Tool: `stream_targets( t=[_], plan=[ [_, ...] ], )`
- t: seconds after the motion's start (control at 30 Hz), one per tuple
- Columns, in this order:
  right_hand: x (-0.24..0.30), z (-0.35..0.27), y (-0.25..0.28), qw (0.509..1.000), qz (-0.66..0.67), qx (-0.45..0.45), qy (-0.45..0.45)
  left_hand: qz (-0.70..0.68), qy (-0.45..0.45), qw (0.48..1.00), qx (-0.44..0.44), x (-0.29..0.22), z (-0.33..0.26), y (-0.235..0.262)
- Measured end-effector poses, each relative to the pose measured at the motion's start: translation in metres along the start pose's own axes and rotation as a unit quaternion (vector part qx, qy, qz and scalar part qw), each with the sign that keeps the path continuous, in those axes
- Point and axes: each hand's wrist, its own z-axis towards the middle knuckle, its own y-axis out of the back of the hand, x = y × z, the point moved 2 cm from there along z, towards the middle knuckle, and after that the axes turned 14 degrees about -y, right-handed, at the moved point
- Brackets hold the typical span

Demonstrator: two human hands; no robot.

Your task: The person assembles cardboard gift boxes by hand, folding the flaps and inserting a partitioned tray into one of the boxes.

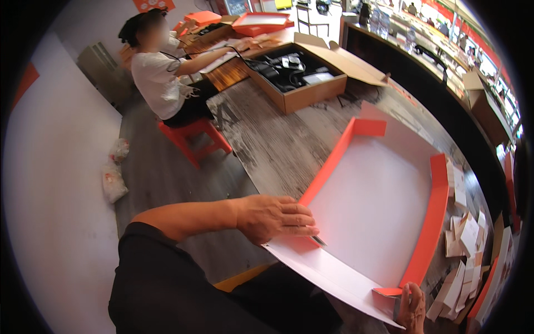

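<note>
A partly folded cardboard box tray (384, 195), white inside with orange side walls, tilts over the near end of the table. Its far and near flaps stand unfolded outward, and short orange tabs turn in at the corners. My left hand (275, 220) grips the near left corner, fingers close together over the orange wall and tab; its thumb is hidden. At the near right corner my right hand (411, 309) holds the box with bent fingers beside the inturned tab. Part of that hand is cut off by the dark picture rim.
An open brown carton (300, 92) with black items and cables stands farther along the wooden table (261, 131). A person (161, 72) sits at the left on a red stool (194, 136). White folded cartons (467, 234) lie at right; plastic bags (115, 183) are on the floor.
</note>
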Motion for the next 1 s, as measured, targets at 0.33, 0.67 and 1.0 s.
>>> stream_targets(
  t=[0.33,0.67,1.0],
  plan=[
    [0.020,0.003,-0.005,0.867,-0.266,-0.282,0.312,0.047,-0.002,0.991,-0.123,-0.005,-0.008,-0.020],
    [0.032,0.016,0.007,0.966,-0.043,-0.143,0.209,-0.019,0.020,0.971,-0.236,0.001,-0.001,-0.021],
    [0.029,0.015,0.013,0.970,0.124,-0.105,0.183,-0.048,0.027,0.951,-0.305,0.007,0.004,-0.022]
  ],
)
